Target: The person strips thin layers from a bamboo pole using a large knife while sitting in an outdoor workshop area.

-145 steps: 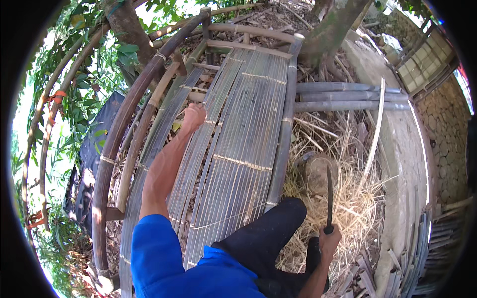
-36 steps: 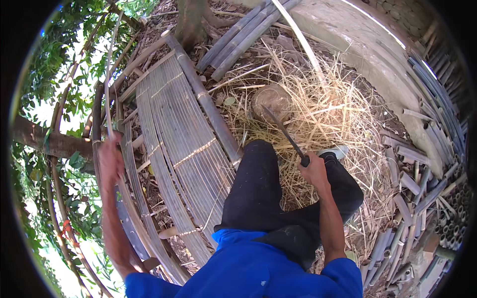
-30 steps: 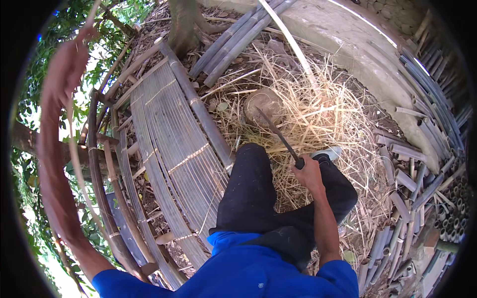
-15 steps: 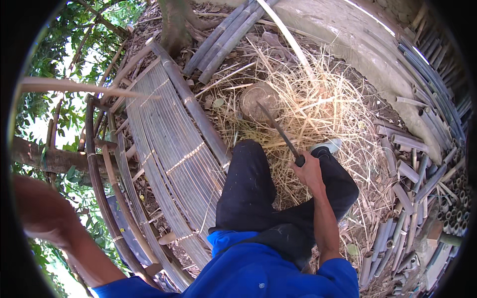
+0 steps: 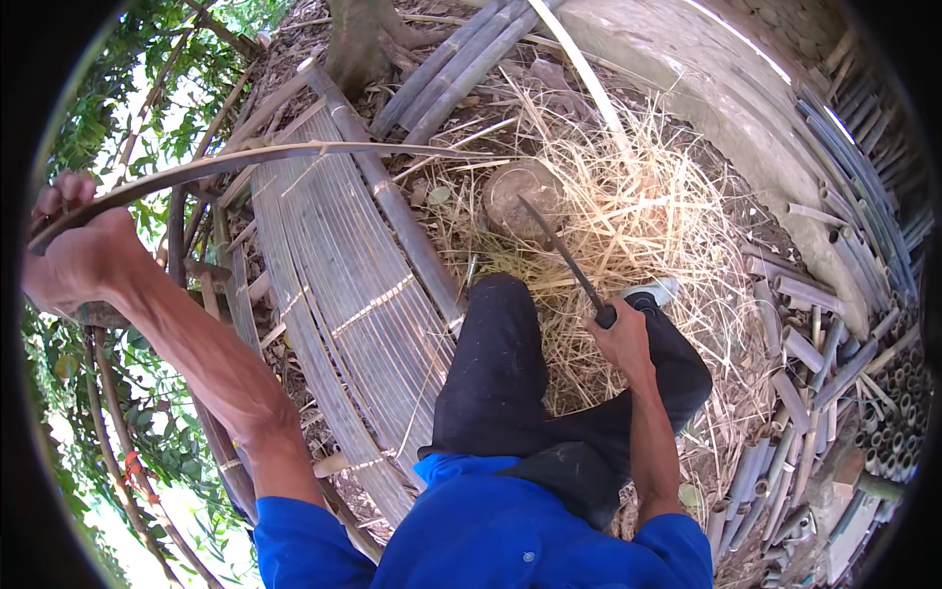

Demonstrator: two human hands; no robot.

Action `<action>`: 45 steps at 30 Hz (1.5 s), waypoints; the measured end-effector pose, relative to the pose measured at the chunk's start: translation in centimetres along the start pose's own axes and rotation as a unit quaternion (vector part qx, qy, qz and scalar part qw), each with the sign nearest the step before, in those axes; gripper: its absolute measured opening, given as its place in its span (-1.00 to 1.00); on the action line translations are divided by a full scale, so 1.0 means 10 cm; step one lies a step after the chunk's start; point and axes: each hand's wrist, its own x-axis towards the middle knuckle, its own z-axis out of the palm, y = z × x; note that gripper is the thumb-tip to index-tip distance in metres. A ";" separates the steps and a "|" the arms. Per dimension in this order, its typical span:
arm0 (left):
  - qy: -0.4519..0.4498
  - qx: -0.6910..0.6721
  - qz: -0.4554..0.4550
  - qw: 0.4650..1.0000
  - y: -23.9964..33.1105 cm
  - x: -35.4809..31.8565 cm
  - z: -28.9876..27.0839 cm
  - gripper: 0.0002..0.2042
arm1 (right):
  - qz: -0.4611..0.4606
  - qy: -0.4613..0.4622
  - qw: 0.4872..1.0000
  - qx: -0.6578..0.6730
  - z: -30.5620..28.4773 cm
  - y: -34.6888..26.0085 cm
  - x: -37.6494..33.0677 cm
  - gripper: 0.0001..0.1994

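Outdoors, a person grips a bamboo strip and a blade beside a woven bamboo panel.

The left hand (image 5: pixel 78 257) is closed around a long thin curved bamboo strip (image 5: pixel 294 157) arching rightward over the grey slatted bamboo panel (image 5: pixel 343 294). The right hand (image 5: pixel 620 339) clasps a dark long-bladed knife (image 5: pixel 561 257), its tip apparently resting on a round wooden stump (image 5: pixel 518 191) amid dry straw (image 5: pixel 648 216).

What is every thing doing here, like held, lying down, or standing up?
Bamboo strip: held in the left hand, lifted over the mat.
Long knife: gripped in the right hand, blade pointing at the stump.
Stump: upright in straw.
Woven bamboo mat: lying flat.
Bamboo poles: lying bundled.
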 end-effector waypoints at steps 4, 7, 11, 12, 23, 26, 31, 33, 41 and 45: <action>-0.029 -0.095 -0.018 0.995 0.22 -0.19 -0.13 -0.61 | -0.033 0.039 0.997 0.058 -0.04 -0.32 -0.08 -0.61; -0.129 -0.135 0.004 0.982 0.51 -0.39 -0.23 -0.57 | -0.067 0.066 0.990 0.102 -0.09 -0.67 -0.18 -0.60; -0.188 -0.121 0.082 0.971 0.92 -0.90 -0.11 -0.60 | -0.118 -0.020 0.971 0.205 -0.27 -1.34 -0.39 -0.61; -0.193 -0.113 0.075 0.972 1.02 -1.00 -0.11 -0.60 | -0.207 0.031 0.962 0.173 -0.25 -1.43 -0.42 -0.61; -0.118 -0.154 0.068 0.979 1.01 -1.96 -0.12 -0.63 | -0.279 0.046 0.952 0.120 -0.04 -1.79 -0.30 -0.57; -0.121 -0.106 0.104 0.982 1.09 -2.01 -0.03 -0.63 | -0.341 0.077 0.926 0.145 -0.04 -1.92 -0.38 -0.60; -0.221 -0.083 0.106 0.966 1.12 -1.99 -0.12 -0.60 | -0.429 0.117 0.877 0.180 -0.17 -2.01 -0.34 -0.62; -0.152 -0.098 0.122 0.976 1.12 -2.08 0.02 -0.65 | -0.364 0.060 0.920 0.136 0.04 -1.88 -0.12 -0.64; -0.155 -0.096 0.131 0.975 1.08 -2.12 0.01 -0.62 | -0.443 0.044 0.889 0.108 -0.05 -1.91 -0.34 -0.70; -0.161 -0.073 0.114 0.978 1.01 -2.17 0.07 -0.62 | -0.295 -0.007 0.950 0.103 0.07 -1.87 0.00 -0.80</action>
